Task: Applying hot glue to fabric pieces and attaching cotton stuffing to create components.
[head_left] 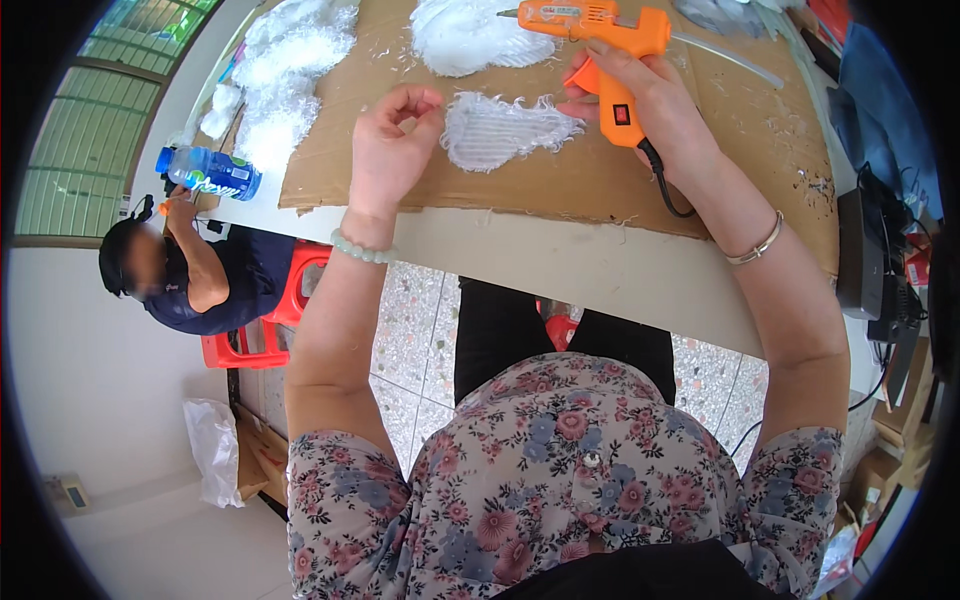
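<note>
From my end I count one left hand (393,150) and one right hand (655,110), two altogether; one orange glue gun (625,36); one clear glue stick (730,61); two white fuzzy pieces (505,133); one cardboard sheet (500,192); two bracelets (363,250); one blue-capped bottle (215,173); one other person (220,280).

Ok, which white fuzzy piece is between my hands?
The small ribbed one, tapering rightward; the bigger piece lies beyond it, and the loose heap sits farther left.
</note>
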A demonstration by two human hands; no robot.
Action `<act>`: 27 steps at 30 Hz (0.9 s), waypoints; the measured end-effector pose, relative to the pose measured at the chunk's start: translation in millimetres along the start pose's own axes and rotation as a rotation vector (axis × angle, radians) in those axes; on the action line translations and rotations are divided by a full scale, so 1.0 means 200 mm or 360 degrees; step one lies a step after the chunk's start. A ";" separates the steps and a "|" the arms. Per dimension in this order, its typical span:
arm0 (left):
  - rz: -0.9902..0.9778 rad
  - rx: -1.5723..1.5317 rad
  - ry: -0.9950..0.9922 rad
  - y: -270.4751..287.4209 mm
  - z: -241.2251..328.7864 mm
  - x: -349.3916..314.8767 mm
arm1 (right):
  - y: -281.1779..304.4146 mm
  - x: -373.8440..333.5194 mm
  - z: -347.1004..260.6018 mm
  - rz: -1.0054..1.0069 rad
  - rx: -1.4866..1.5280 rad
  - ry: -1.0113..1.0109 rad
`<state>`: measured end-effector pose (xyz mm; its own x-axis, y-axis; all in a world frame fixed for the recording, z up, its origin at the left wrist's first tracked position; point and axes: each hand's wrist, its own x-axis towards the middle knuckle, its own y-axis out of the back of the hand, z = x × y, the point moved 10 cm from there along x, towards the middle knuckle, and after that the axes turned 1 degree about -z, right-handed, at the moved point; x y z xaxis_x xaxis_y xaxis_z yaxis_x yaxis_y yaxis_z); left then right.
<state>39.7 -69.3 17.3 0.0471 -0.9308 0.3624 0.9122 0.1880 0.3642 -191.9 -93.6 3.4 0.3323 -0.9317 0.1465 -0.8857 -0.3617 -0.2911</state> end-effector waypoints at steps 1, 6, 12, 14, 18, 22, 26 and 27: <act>-0.0066 0.0196 -0.0066 -0.03 0.04 -0.04 | -0.01 0.00 -0.01 -0.0009 -0.0004 0.0029; -0.0144 0.0468 -0.0166 -0.11 0.15 -0.16 | -0.06 -0.05 0.00 -0.0057 -0.0009 -0.0070; -0.0327 0.0943 -0.0798 -0.22 0.31 -0.24 | -0.10 -0.04 0.09 -0.0153 -0.0025 -0.0172; -0.0351 0.1031 -0.0767 -0.23 0.27 -0.25 | -0.11 -0.04 0.09 -0.0158 -0.0100 -0.0169; -0.0327 0.1029 -0.0741 -0.22 0.25 -0.26 | -0.08 -0.06 -0.02 -0.0058 -0.0142 -0.0103; -0.0282 0.1000 -0.0808 -0.22 0.25 -0.29 | -0.04 -0.10 -0.11 -0.0274 -0.0354 -0.0082; -0.0267 0.1017 -0.0860 -0.21 0.27 -0.31 | 0.05 -0.20 -0.12 -0.0500 -0.0635 -0.0270; -0.0256 0.1005 -0.0854 -0.20 0.27 -0.32 | 0.05 -0.23 -0.11 -0.0601 -0.0759 -0.0282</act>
<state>-23.0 -0.8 26.5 -0.4094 -0.7162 0.5652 0.4846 0.3542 0.7999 -223.0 -53.7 15.3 0.6626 -0.7489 -0.0141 -0.7304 -0.6501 0.2095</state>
